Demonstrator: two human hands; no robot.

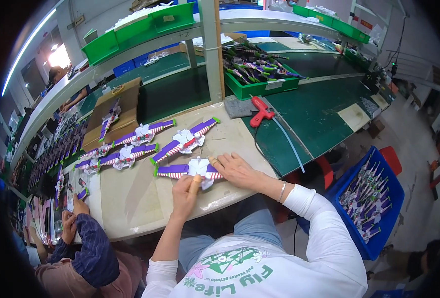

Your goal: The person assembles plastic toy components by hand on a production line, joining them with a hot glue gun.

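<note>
A toy wing assembly [173, 169], purple on top with a white centre, striped edge and green tip, lies on the pale bench mat in front of me. My left hand [184, 196] is closed at its near edge, one digit in a tan finger cot pressing by the white middle. From the right, my right hand [237, 171] grips the assembly's right side, with its fingers covering much of that wing. Just beyond lies another wing assembly [185, 142] with a red part at its centre. More wing assemblies [125, 156] sit to the left.
A red glue gun [262, 112] rests beyond my right hand, its blue-white glue stick trailing rightward. Behind it stands a green bin [262, 88] of purple-and-green parts. A blue crate [398, 194] of wing assemblies is at right. A co-worker's hands [75, 213] handle a part at left.
</note>
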